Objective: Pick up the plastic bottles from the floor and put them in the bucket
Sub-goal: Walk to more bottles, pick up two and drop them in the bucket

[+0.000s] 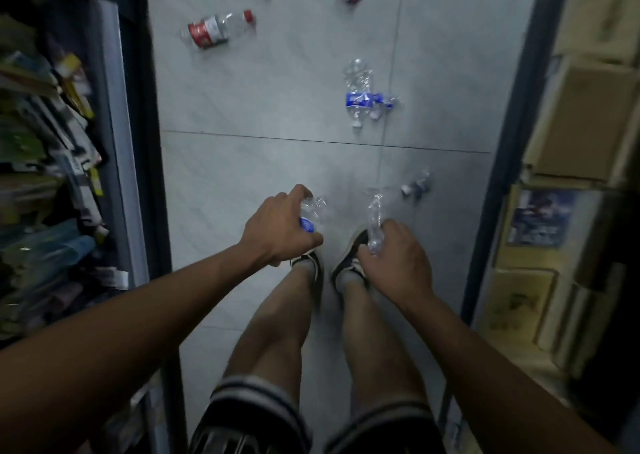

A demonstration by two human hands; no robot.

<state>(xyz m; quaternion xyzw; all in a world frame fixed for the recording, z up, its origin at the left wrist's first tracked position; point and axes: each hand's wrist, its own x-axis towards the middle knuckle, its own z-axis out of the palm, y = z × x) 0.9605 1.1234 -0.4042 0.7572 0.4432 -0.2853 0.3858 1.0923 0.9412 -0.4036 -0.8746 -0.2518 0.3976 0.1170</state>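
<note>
1. The left hand (pixel 280 230) grips a crushed bottle with a blue label (pixel 311 212), fingers curled around it.
2. The right hand (pixel 394 256) holds a clear crumpled bottle (pixel 375 218) above the shoes (pixel 348 263).
3. On the floor (pixel 259 162), a small bottle (pixel 417 183) lies near on the right, a blue-label bottle (pixel 362 93) farther, and a red-label bottle (pixel 218 29) far on the left.
4. Cardboard boxes (pixel 585 117) stand on the right.

A single wide-angle view from the person's head looks steeply down and forward along a narrow aisle. Both forearms reach in from the bottom corners, near the lens; the tiled floor (pixel 263 107) lies farther below, its edges bowed by the lens.
</note>
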